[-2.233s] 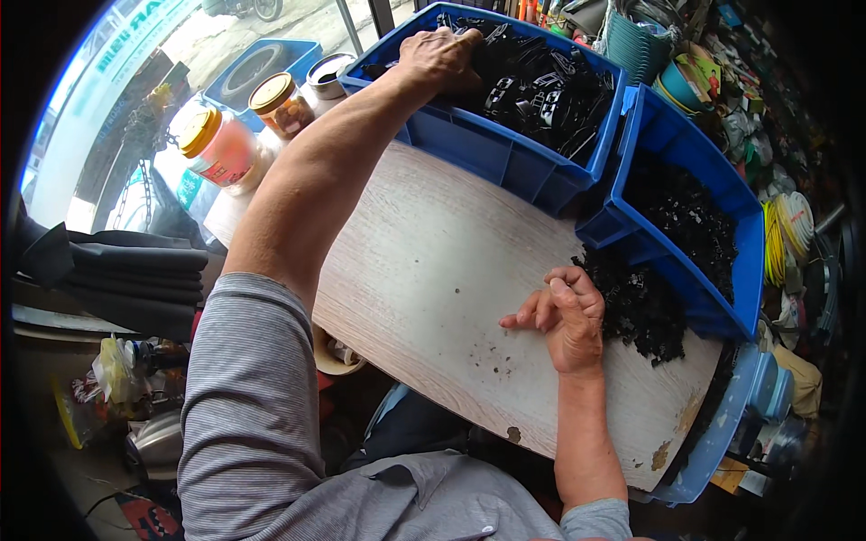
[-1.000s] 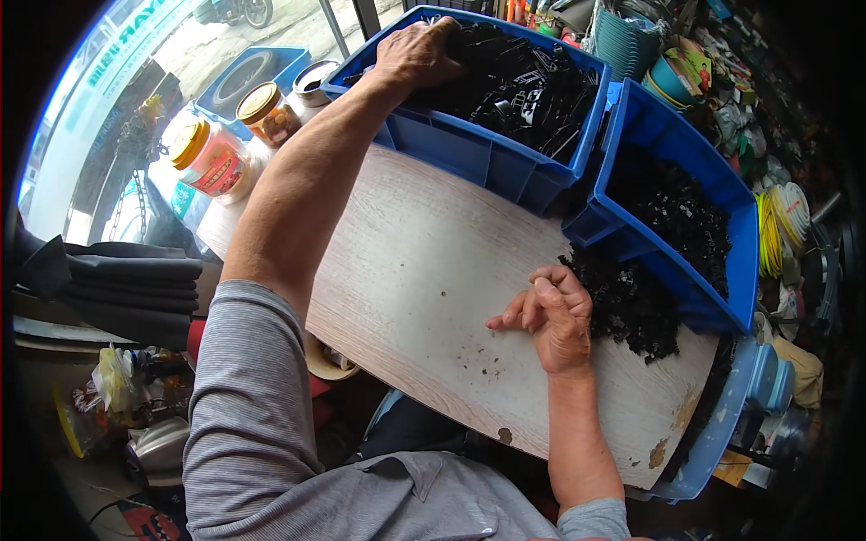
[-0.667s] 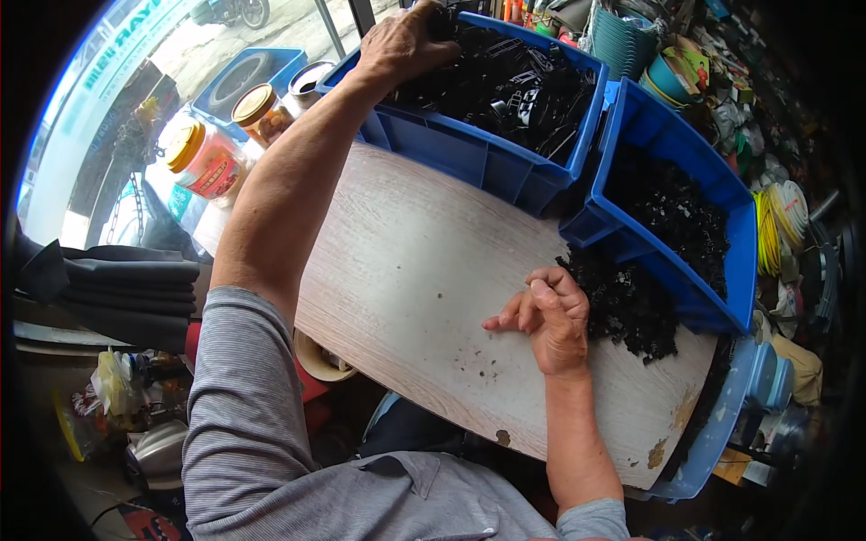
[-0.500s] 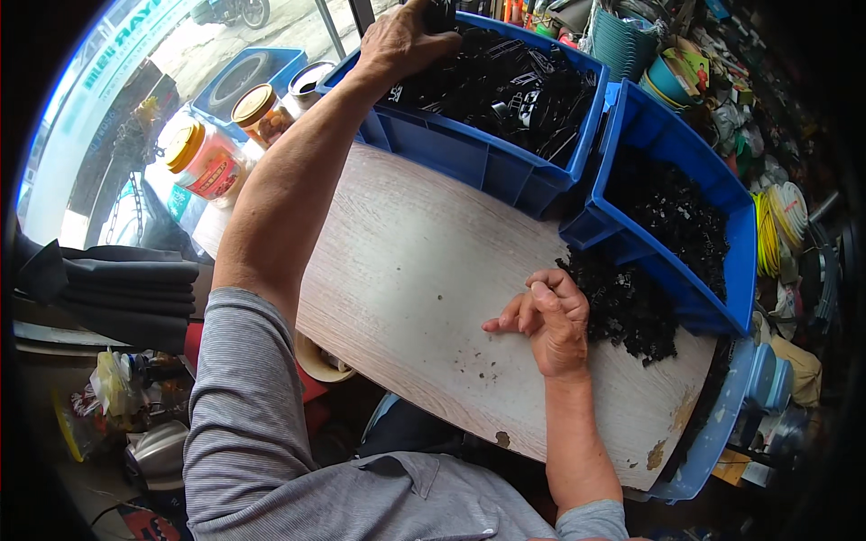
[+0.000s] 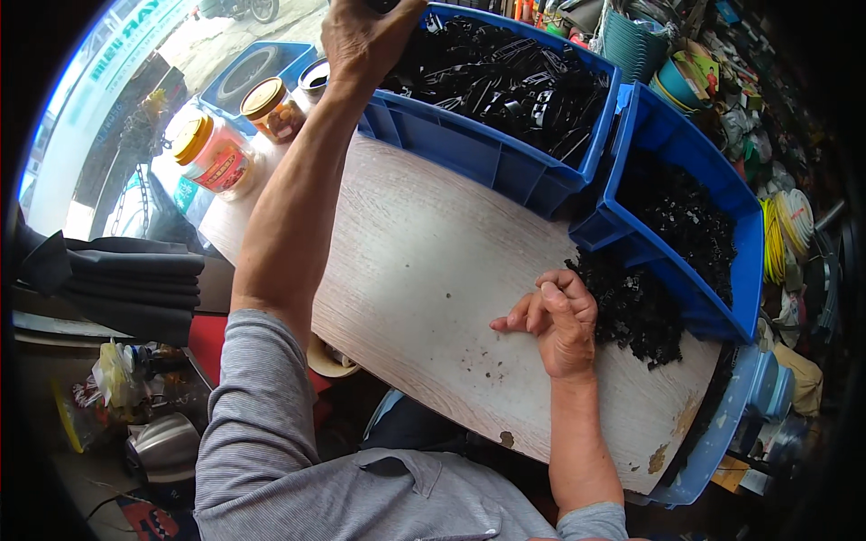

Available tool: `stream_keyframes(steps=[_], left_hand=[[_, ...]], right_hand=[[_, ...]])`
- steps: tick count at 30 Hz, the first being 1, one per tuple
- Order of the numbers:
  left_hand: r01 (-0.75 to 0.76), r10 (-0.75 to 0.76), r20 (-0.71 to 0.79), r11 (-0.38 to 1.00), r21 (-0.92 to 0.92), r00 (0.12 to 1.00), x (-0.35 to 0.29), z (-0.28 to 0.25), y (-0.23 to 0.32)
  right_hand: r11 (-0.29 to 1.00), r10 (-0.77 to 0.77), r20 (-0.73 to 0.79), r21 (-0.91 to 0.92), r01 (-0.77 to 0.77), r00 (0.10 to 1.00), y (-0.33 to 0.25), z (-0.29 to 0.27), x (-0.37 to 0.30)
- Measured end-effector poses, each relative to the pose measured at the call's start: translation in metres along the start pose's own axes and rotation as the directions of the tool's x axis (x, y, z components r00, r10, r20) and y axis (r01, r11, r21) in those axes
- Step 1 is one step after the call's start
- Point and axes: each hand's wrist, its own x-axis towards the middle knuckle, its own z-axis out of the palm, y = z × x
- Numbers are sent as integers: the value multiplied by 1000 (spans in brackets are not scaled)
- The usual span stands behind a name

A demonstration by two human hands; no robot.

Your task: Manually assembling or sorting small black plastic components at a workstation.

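Note:
My left hand is raised at the top edge, beside the left end of a large blue bin. Its fingers are curled around a black object, mostly cut off by the frame, so I cannot tell its kind. Many thin, glossy black parts fill that bin. Over the right part of the pale tabletop is my right hand, palm turned up, fingers loosely bent and apart, with nothing visible in it. Close to its right lies a heap of small black pieces.
A second blue bin with small black pieces stands at the right. Jars with yellow lids sit on the table's left end by the window. Piled goods and a yellow cable coil crowd the right side. A metal kettle is lower left.
My left hand has moved left and up from over the large bin, with the black object still in it. My right hand keeps its pose. The whole view has shifted slightly.

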Motion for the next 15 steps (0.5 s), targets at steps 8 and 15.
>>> stream_keyframes(steps=[8, 15], left_hand=[[-193, 125, -328, 964, -183, 936, -44, -39, -14], [-93, 127, -234, 984, 151, 964, -127, -69, -72]], right_hand=[[1000, 1, -26, -5, -1, 1000, -2, 4, 0], [1000, -17, -25, -16, 16, 1000, 0, 4, 1]])
